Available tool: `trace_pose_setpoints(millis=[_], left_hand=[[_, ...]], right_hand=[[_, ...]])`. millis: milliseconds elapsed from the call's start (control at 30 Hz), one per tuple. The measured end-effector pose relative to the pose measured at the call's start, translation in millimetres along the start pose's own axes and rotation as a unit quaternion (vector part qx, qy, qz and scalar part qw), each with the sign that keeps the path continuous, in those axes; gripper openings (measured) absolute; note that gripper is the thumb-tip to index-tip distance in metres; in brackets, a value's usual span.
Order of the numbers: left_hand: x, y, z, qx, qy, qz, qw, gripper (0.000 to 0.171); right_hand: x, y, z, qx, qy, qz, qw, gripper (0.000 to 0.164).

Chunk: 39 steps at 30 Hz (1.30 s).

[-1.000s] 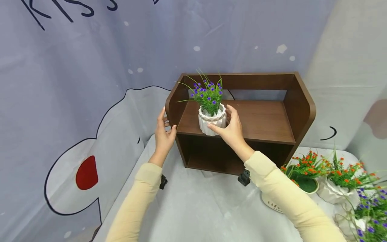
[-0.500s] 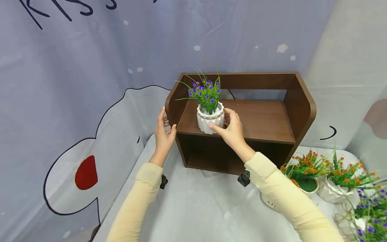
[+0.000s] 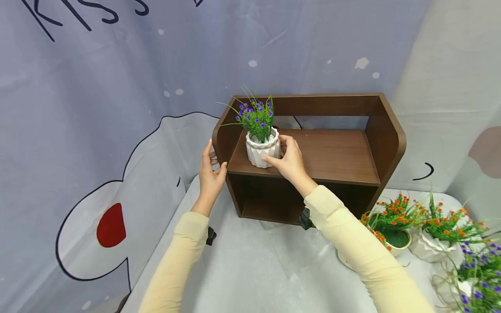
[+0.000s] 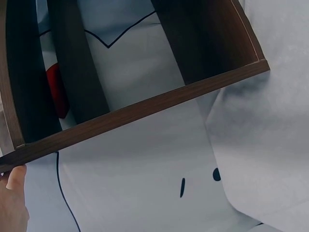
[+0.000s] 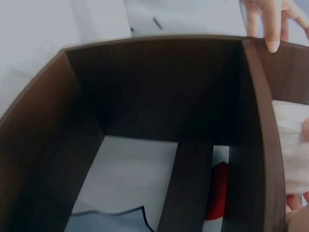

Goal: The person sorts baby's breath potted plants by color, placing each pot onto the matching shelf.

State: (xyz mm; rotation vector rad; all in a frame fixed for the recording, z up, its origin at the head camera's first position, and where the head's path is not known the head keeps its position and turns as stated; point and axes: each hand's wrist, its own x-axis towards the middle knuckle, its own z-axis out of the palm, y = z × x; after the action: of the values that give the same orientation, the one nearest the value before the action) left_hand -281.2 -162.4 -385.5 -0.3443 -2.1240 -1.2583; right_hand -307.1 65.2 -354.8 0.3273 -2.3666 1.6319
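A white ribbed flowerpot with purple flowers and green leaves is upright on the left part of a dark brown shelf's upper board. My right hand grips the pot from the right, thumb across its front and fingers round the far side. In the right wrist view, part of the pot shows past the board's edge. My left hand rests at the shelf's left side panel, its fingertips along the outer face and front edge. The left wrist view catches only part of that hand at the wooden edge.
The brown shelf stands on a white-covered table against a printed curtain. At the right are several potted plants, with orange flowers and purple flowers. The shelf's right panel rises beside the upper board.
My right hand has moved the flowerpot leftward and slightly farther back along the upper board. My left hand has kept its place at the side panel.
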Motion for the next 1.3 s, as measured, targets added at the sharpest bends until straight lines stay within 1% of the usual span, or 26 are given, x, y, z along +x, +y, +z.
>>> trace_pose_setpoints(millis=[200, 333, 567, 733, 867, 1033, 1200, 1300], left_hand=[[1.7, 0.1, -0.1, -0.002, -0.002, -0.005, 1.0000, 0.071], [1.6, -1.0, 1.5, -0.005, -0.004, -0.007, 1.0000, 0.071], [-0.1, -0.3, 6.2, -0.007, -0.006, 0.000, 1.0000, 0.069], [-0.9, 1.1, 3.9, -0.009, -0.014, -0.014, 0.9998, 0.070], [-1.8, 1.5, 0.5, -0.005, -0.014, -0.023, 0.9996, 0.071], [-1.8, 0.5, -0.4, -0.010, -0.012, -0.023, 0.9996, 0.071], [-1.4, -0.2, 0.3, -0.009, -0.007, -0.019, 0.9998, 0.071], [-1.9, 0.5, 0.6, -0.007, -0.008, -0.019, 0.9998, 0.071]], right_hand=[[4, -1, -1, -0.015, -0.006, -0.007, 1.000, 0.075], [2, 1, -2, -0.031, -0.010, -0.017, 0.999, 0.077], [-12, 1, -10, -0.031, 0.016, -0.030, 0.999, 0.080], [-26, -8, -23, -0.007, 0.035, -0.041, 0.999, 0.079], [-39, -17, -33, 0.006, 0.050, -0.067, 0.996, 0.078], [-58, -20, -47, 0.001, 0.080, -0.102, 0.992, 0.078], [-79, -21, -61, 0.016, 0.107, -0.114, 0.988, 0.079], [-93, -20, -68, 0.015, 0.122, -0.120, 0.985, 0.079]])
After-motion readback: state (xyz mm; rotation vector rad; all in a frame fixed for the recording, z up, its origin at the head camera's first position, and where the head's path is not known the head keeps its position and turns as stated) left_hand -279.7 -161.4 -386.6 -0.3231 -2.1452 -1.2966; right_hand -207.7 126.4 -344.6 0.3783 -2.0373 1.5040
